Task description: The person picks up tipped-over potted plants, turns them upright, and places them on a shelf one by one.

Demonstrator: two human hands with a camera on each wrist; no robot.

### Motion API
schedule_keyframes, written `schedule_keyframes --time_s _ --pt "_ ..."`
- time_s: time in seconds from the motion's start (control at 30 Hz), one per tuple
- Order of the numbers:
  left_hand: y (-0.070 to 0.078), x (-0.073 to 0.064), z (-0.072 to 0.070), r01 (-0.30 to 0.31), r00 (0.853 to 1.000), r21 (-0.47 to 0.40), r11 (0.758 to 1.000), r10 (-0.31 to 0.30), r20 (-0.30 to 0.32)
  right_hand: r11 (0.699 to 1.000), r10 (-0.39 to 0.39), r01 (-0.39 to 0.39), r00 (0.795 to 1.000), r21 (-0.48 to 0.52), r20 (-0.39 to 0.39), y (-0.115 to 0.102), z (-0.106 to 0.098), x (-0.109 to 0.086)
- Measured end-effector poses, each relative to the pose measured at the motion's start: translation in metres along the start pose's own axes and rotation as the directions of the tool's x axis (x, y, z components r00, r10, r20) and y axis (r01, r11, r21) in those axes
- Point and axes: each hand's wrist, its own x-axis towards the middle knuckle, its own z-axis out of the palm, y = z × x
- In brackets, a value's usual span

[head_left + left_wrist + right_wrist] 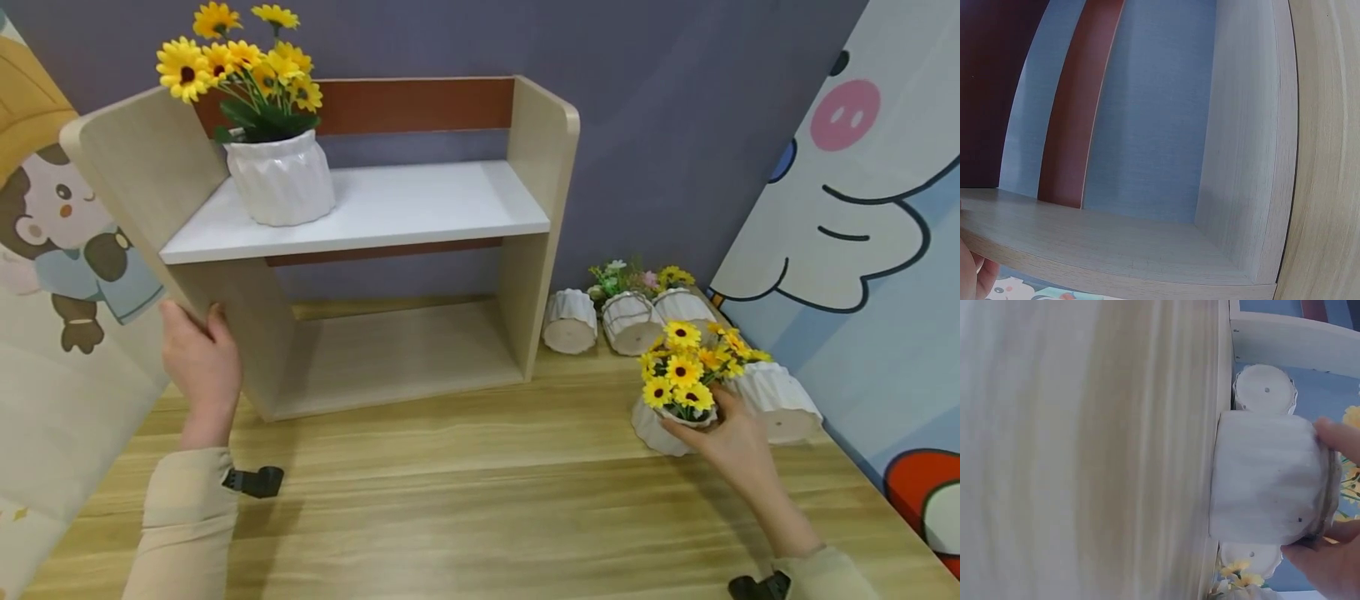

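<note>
In the head view, I judge the white pot (654,430) of yellow flowers (684,367) light, stiff, slick and maybe fragile, best pinched by the rim; it sits at the surface (450,500), right of the shelf (420,204), just ahead of the right hand (738,446). The left wrist view shows me the left hand (969,275) gripping the shelf's side; in the right wrist view, thumb and fingers pinch the pot's rim.

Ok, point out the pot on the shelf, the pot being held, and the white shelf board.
Shelf pot (281,185): head view, front of its white wall.
Held pot (1266,478): right wrist view, its side wall.
White shelf board (435,200): head view, bare part of its top.
</note>
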Motion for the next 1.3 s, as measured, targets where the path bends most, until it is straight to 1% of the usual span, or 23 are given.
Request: schedule_keyframes --time_s 0.1,0.23,0.37,0.57,0.77,0.97,1.2,1.3 --pt "-0.001 0.0 0.0 -0.003 1.0 0.001 1.0 0.003 -0.003 0.998 0.055 -0.056 0.997 0.027 0.046 -0.002 0.001 -0.002" --pt "-0.001 -0.001 -0.001 -0.02 1.0 0.001 1.0 0.02 -0.019 0.99 0.128 -0.132 0.988 0.044 0.09 -0.005 0.002 -0.003" --pt "-0.001 0.0 -0.002 -0.033 0.999 0.002 0.999 0.033 -0.034 0.984 0.166 -0.171 0.982 0.041 0.09 -0.008 0.003 -0.002" --pt "0.0 0.0 -0.001 -0.024 0.999 -0.001 1.0 0.024 -0.033 0.977 0.208 -0.211 0.974 0.023 0.091 -0.01 0.002 -0.003" --pt "-0.001 0.001 0.0 -0.028 0.999 -0.003 1.0 0.028 -0.036 0.976 0.214 -0.216 0.974 0.015 0.074 -0.009 0.002 -0.002" --pt "-0.002 0.001 0.001 -0.033 0.999 -0.007 0.999 0.033 -0.043 0.983 0.181 -0.182 0.983 0.026 0.041 -0.016 0.003 0.003" --pt "-0.001 0.001 0.001 -0.041 0.998 -0.006 0.999 0.04 -0.046 0.989 0.135 -0.138 0.989 0.048 0.055 -0.024 0.002 0.005" --pt "0.0 0.0 0.0 -0.034 0.998 -0.001 0.999 0.034 -0.046 0.989 0.132 -0.135 0.99 0.063 0.052 -0.028 0.001 0.005"
